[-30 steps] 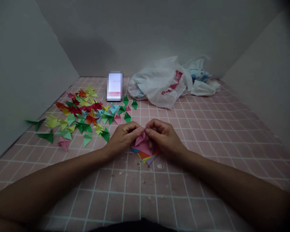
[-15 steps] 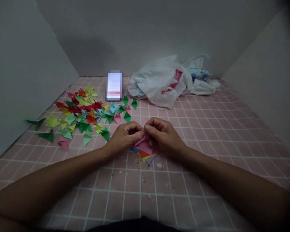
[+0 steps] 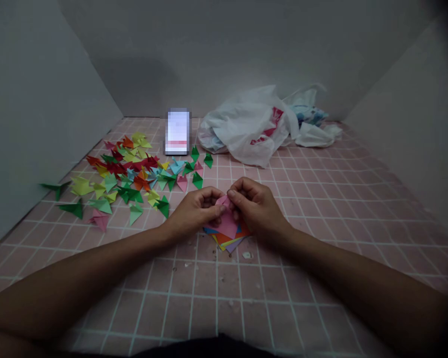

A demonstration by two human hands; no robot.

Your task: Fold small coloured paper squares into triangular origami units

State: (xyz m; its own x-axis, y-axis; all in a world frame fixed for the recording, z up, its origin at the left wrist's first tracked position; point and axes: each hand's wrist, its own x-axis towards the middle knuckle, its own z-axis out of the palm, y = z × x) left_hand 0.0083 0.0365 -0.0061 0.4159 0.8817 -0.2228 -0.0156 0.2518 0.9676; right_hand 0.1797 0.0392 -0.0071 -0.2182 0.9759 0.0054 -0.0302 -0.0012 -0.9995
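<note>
Between my two hands is a small piece of pink origami paper (image 3: 223, 200), folded and held up just above the table. My left hand (image 3: 196, 213) pinches its left side between thumb and fingers. The fingertips of my right hand (image 3: 260, 208) grip it at the upper right. Partly covered by both hands, a fanned stack of coloured paper sheets (image 3: 227, 227) lies below, pink on top with blue, orange, yellow and purple corners poking out.
Many folded paper cranes (image 3: 127, 191) in several colours spread over the left of the pink checked tablecloth (image 3: 321, 199). Behind them a phone (image 3: 177, 132) stands with its screen lit. A white plastic bag (image 3: 246, 124) lies at the back, beside another crumpled bag (image 3: 311, 117).
My right hand has risen slightly and shifted right, and my left thumb has moved down. More of the pink folded paper now shows between the fingers.
</note>
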